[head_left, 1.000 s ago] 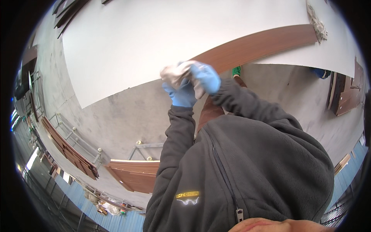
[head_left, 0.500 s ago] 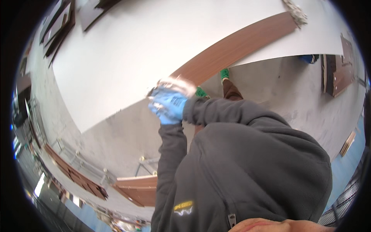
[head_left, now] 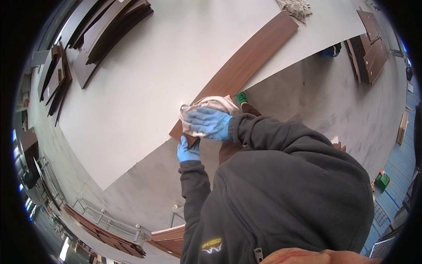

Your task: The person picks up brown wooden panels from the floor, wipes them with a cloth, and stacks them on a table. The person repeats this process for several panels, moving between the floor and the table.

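A long brown wood-grain board (head_left: 249, 61) lies slantwise on a white tabletop (head_left: 132, 88), its near end reaching the table's edge. My left hand (head_left: 188, 152), in a blue glove, grips that near end with the thumb on top; its other fingers are hidden under the board. Across the board, my blue-gloved right hand (head_left: 210, 123) presses down on a bunched pale pink cloth (head_left: 222, 104), fingers laid over it.
Dark panels (head_left: 114, 33) are stacked on the table's far left. Another rag (head_left: 295, 9) lies by the board's far end. More brown panels (head_left: 371, 53) stand at the right. Below left, a metal rack (head_left: 103, 218) is beside further boards (head_left: 103, 233).
My hands, close together before, are now apart: the left holds the board's near end, and the right spreads the cloth on its surface. The whole view has shifted slightly.
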Demonstrator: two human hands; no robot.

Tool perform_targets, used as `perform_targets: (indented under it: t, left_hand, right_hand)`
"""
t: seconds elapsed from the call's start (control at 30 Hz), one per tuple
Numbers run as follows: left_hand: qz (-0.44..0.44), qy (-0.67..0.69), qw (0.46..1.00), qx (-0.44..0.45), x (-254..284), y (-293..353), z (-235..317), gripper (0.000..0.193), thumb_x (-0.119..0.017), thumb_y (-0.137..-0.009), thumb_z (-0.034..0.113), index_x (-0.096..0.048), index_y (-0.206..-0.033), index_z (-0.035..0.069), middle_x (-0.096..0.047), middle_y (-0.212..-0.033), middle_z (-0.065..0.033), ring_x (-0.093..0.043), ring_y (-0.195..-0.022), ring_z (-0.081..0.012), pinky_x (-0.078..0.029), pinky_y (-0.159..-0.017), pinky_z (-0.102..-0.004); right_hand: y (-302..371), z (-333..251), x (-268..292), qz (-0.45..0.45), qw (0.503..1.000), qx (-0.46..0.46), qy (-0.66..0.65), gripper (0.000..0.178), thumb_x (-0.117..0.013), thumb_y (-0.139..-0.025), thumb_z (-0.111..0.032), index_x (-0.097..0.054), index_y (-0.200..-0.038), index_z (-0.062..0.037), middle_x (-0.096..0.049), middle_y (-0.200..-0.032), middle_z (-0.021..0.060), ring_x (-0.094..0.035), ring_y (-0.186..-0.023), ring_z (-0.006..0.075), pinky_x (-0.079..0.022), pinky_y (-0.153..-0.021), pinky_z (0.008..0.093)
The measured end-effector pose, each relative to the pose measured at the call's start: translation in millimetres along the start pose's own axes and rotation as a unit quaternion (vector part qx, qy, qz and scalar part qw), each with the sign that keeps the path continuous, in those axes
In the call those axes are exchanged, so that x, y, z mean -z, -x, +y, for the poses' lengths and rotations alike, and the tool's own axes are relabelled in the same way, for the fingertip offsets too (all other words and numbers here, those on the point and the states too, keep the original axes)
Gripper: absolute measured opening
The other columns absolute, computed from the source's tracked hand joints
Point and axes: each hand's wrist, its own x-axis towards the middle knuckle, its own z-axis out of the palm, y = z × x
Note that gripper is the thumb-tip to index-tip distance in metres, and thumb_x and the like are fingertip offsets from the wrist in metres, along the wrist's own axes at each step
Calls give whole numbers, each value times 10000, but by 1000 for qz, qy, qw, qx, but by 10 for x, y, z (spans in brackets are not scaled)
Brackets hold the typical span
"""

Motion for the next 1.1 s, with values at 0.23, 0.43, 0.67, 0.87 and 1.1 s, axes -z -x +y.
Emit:
perform_targets:
  t: [0.23,0.43,0.67,0.87,1.1]
  left_hand:
    - [51,-59,997,-21,155,51,14,413,-694,-1019,251,-572,-1311,-14,-646,-1310,-175,-654,-1187,-328,-583,-1012,-528]
    - [84,-82,992,-37,27,43,2,508,-661,-1042,253,-501,-1438,-23,-587,-1408,-184,-610,-1260,-323,-551,-1044,-508]
    - [72,-767,428,-472,-173,367,139,1155,-906,-713,464,-329,-1612,25,-300,-1659,-246,-404,-1470,-446,-327,-1207,-567]
    - [-39,-831,312,-459,-362,15,383,968,-750,-699,104,-379,-1591,35,-368,-1636,-229,-396,-1472,-470,-347,-1201,-550]
    - [-135,-693,585,-399,-507,787,639,648,-700,-762,-26,-619,-1405,3,-667,-1351,-207,-652,-1235,-391,-529,-1020,-441]
  right_hand:
    - [477,1696,651,94,971,-221,4,284,-564,-928,-204,-688,-1166,-111,-680,-1244,93,-607,-1221,249,-472,-1067,390]
    - [1267,4110,2155,101,884,-331,314,369,-515,-1016,-321,-664,-1318,-168,-586,-1452,145,-506,-1368,360,-363,-1186,487]
    - [1768,5117,2188,181,878,-310,316,513,-593,-1023,-420,-572,-1448,-135,-578,-1482,152,-489,-1413,362,-391,-1181,459]
    - [1602,5010,2327,209,855,-441,174,511,-552,-1040,-485,-624,-1396,-125,-624,-1418,179,-550,-1366,361,-432,-1142,439]
    - [1299,3811,2793,501,796,-327,-93,403,-570,-1079,-407,-695,-1184,-38,-681,-932,27,-602,-783,106,-514,-681,284]
